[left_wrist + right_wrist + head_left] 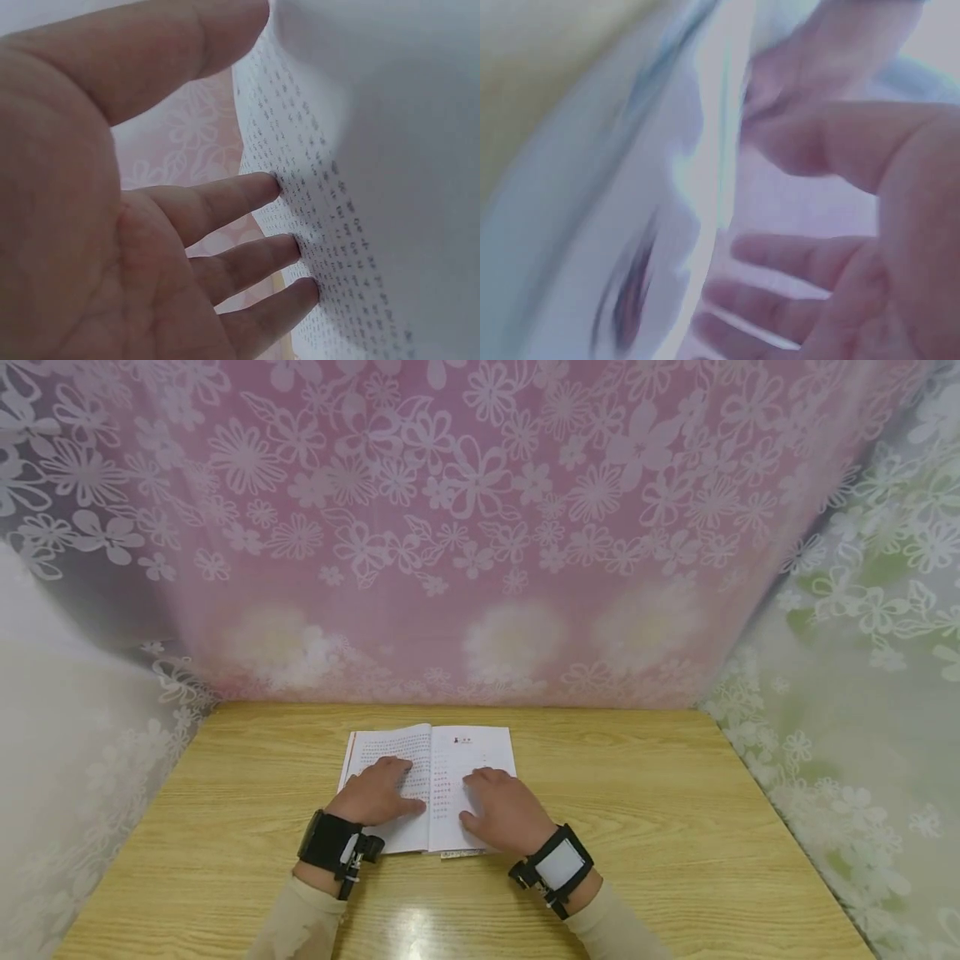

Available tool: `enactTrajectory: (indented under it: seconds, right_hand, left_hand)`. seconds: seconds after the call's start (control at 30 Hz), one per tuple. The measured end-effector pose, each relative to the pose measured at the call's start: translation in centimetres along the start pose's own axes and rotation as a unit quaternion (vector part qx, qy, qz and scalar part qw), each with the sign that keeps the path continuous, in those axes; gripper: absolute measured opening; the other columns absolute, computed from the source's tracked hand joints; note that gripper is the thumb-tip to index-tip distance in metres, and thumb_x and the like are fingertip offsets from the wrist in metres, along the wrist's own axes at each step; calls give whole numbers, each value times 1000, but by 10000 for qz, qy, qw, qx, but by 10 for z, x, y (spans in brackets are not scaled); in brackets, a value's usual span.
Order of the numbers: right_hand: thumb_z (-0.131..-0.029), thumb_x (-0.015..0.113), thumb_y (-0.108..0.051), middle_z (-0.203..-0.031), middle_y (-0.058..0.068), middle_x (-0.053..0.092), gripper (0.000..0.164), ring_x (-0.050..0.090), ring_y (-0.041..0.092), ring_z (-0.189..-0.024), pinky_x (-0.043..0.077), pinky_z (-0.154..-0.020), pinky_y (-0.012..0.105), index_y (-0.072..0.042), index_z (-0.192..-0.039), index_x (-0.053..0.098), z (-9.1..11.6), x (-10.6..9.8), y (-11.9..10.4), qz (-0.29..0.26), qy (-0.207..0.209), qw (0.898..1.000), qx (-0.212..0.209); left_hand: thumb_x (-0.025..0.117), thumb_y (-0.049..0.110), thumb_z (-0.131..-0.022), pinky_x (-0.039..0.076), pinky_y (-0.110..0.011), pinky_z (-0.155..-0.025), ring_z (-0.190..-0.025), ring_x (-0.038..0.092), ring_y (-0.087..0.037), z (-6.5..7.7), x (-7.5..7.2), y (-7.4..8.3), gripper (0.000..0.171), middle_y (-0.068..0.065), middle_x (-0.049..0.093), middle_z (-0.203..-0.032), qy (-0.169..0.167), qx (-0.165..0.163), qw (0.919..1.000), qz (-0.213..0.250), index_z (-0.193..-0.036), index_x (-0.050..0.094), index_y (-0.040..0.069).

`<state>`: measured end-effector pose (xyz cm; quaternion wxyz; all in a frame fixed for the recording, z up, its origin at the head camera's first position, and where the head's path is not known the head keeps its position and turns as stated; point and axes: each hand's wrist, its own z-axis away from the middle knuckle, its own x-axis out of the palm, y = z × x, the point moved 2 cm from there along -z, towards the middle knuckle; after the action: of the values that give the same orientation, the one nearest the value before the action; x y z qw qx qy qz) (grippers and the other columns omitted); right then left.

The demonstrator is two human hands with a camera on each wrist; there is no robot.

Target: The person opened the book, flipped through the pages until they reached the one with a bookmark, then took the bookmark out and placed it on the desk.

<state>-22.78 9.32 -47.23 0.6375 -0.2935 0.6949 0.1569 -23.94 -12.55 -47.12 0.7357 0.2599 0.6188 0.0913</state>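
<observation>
An open book (441,748) with printed white pages lies on the wooden table. Across its left page rests my left hand (381,793), fingers spread. My right hand (506,808) lies over the right page, its fingers pointing toward the centre fold. In the left wrist view, straight fingertips (285,246) touch the page of small print (330,187). The right wrist view is blurred; there the fingers (780,259) are extended beside a pale page edge (697,195). Part of the text is hidden under both hands.
The wooden table (637,793) ends at a pink floral curtain (465,635) at the back. Pale floral sheets hang at the left (82,735) and right (847,710) sides. Both wrists carry black straps with small cameras.
</observation>
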Motion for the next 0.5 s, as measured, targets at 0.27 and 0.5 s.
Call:
enactTrajectory:
  seconds: [0.27,0.5]
  right_hand:
    - [-85,65,-47,-135,22,50,63,47,40,-122,41,-97,48,-6,-131,60,1,8,25,376,-276,9966,680]
    - [-85,64,-47,-136,22,49,61,47,41,-122,43,-94,50,-7,-132,60,1,8,24,426,-381,9959,696]
  left_hand:
    - [78,44,-76,41,-49,-94,-123,46,-38,-3,3,0,78,-17,47,-137,153,-125,9997,-124,-137,52,5]
    - [73,34,-83,32,-50,-102,-126,42,-38,-1,0,7,59,-20,48,-135,527,485,9973,-142,-132,57,5]
